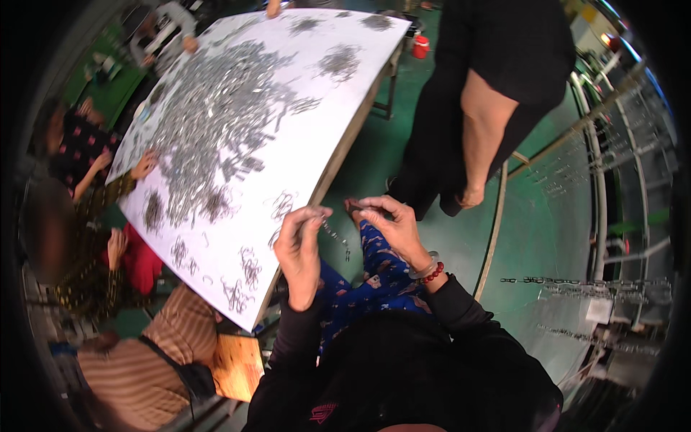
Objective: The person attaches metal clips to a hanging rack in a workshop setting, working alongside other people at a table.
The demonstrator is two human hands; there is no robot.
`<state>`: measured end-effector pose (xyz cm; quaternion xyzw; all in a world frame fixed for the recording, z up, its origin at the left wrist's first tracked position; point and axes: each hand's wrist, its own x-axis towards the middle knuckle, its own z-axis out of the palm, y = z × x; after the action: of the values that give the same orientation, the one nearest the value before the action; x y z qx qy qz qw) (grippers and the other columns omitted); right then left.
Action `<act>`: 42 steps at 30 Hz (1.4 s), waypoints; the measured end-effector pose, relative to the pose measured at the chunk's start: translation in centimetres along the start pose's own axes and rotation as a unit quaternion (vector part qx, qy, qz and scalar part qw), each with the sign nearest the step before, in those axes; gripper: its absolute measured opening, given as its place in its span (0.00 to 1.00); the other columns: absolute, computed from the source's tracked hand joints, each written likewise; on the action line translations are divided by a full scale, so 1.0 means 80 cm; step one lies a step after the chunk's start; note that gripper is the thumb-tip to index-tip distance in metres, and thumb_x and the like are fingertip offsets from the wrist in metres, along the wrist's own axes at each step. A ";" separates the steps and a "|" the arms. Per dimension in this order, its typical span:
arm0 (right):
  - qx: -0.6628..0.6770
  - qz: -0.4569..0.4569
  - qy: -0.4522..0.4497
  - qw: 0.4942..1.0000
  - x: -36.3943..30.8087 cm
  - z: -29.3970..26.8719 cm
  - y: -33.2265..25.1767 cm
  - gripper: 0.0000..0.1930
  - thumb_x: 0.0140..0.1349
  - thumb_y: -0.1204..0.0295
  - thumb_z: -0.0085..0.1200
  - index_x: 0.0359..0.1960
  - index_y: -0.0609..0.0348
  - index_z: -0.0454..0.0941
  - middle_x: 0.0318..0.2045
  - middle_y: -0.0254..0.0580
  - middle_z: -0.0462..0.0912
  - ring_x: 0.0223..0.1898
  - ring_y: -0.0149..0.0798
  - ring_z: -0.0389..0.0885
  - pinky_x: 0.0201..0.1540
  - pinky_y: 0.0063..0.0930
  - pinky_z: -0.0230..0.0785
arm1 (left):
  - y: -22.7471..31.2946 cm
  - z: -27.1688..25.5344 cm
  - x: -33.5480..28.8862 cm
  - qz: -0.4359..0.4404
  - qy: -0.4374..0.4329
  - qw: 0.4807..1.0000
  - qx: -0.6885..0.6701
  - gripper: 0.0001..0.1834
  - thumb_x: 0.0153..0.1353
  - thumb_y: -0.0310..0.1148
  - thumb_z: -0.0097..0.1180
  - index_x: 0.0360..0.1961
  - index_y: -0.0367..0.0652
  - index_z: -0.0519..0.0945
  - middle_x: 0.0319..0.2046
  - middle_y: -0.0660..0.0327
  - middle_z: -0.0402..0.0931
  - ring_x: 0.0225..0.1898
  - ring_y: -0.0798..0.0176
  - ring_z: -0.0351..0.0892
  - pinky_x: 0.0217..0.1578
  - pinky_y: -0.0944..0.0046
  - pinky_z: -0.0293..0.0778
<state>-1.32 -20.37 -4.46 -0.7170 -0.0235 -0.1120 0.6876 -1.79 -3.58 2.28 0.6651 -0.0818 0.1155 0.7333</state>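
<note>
A short chain (pixel 335 235) is pinched in the fingers of the left hand (pixel 299 248), slanting down rightward beside the counter (pixel 317 137); whether the fingers of the right hand (pixel 397 229), farther off, are closed cannot be told.

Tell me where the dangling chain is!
In the head view's middle, the metal chain hangs from the fingers of the left hand, left of the right hand.

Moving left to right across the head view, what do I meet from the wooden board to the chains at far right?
Wooden board, left hand, short chain, right hand, red bracelet, far-right chains.
</note>
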 end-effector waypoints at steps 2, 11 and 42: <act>-0.037 0.028 0.011 0.999 -0.007 -0.026 0.013 0.11 0.55 0.72 0.60 0.39 0.61 0.81 0.31 0.36 0.81 0.30 0.24 0.75 0.32 0.19 0.66 | 0.000 0.009 -0.001 -0.001 -0.006 1.000 0.022 0.03 0.61 0.18 0.47 0.36 0.33 0.72 0.34 0.55 0.78 0.39 0.66 0.76 0.43 0.71 0.70; -0.480 0.189 -0.173 0.839 -0.042 -0.141 0.092 0.21 0.50 0.55 0.62 0.39 0.58 0.80 0.35 0.49 0.82 0.39 0.47 0.81 0.41 0.37 0.73 | -0.028 0.008 -0.008 0.022 0.008 1.000 0.001 0.03 0.63 0.20 0.47 0.37 0.34 0.72 0.35 0.55 0.75 0.39 0.66 0.74 0.45 0.69 0.70; -0.608 0.229 -0.179 0.739 -0.041 -0.194 -0.017 0.17 0.39 0.67 0.68 0.30 0.63 0.80 0.31 0.53 0.82 0.36 0.52 0.81 0.38 0.40 0.76 | -0.028 -0.017 -0.005 0.101 0.029 0.994 0.022 0.02 0.62 0.21 0.48 0.36 0.35 0.72 0.34 0.56 0.75 0.37 0.66 0.72 0.40 0.69 0.68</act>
<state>-6.74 -35.31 -3.33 -0.9733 0.0914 0.1887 0.0935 -1.62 -2.43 -0.16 0.6660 -0.1248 0.2097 0.7049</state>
